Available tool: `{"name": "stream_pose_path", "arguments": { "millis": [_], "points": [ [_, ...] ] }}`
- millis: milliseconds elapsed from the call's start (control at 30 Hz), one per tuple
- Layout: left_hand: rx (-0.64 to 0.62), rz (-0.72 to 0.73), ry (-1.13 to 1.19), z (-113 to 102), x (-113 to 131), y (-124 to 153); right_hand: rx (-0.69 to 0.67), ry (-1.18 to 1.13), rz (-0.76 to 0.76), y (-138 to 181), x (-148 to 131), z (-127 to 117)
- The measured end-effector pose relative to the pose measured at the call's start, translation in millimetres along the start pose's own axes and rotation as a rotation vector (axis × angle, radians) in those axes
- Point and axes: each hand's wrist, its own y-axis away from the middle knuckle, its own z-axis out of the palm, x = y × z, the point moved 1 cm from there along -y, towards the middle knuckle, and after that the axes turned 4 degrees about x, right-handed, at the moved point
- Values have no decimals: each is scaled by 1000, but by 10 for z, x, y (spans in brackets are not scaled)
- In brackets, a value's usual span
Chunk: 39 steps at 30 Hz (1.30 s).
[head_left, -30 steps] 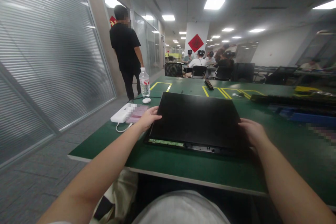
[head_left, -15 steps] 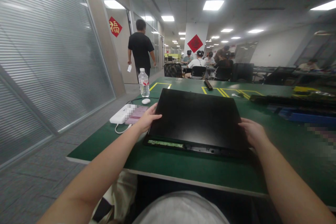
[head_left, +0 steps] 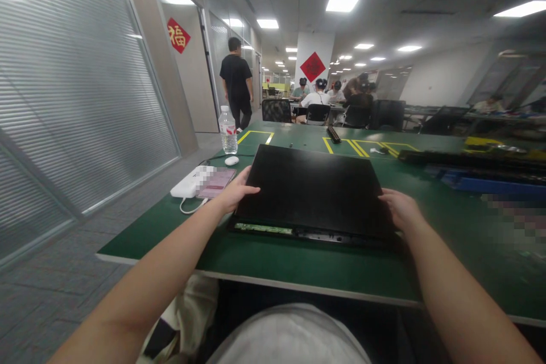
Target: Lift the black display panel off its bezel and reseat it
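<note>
A flat black display panel [head_left: 313,187] lies between my hands, low over the green table. Along its near edge a green circuit board strip [head_left: 263,229] shows in a black frame [head_left: 336,236]. My left hand [head_left: 236,190] grips the panel's left edge, thumb on the top face and fingers partly hidden. At the right edge my right hand [head_left: 400,209] holds on in the same way, its fingers mostly out of sight under the panel. Whether the panel rests on the frame or is lifted slightly, I cannot tell.
Left of the panel are a water bottle [head_left: 228,131], a small white case [head_left: 231,161], a white power bank [head_left: 187,181] with a cable and a phone [head_left: 217,182]. Black strips and a blue item [head_left: 473,180] lie right. A person [head_left: 237,82] walks beyond the table [head_left: 298,273].
The view has shifted slightly, so the table and panel sit a little further left. Both hands keep their hold on the panel. The person in black has walked further away.
</note>
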Motion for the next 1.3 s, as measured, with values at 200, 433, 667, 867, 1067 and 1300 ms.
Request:
{"name": "stream_pose_path", "arguments": {
  "millis": [200,433,667,867,1067,1300],
  "points": [
    [30,-40,-7,-21,-23,-12,-20,30,12,23,-18,-5],
    [36,-79,-34,-32,-21,-20,15,-15,25,111,-69,25],
    [27,-82,-45,-57,-45,-40,1,-69,90,67,-49,5],
    [37,-92,-68,-71,-69,-51,-36,-33,42,-26,-3,-36],
    [42,-86,-69,-73,-82,-60,-43,-88,41,-19,2,-50],
    [45,-85,-61,-64,-79,-63,-47,-122,76,-33,-2,-62]
  ]
}}
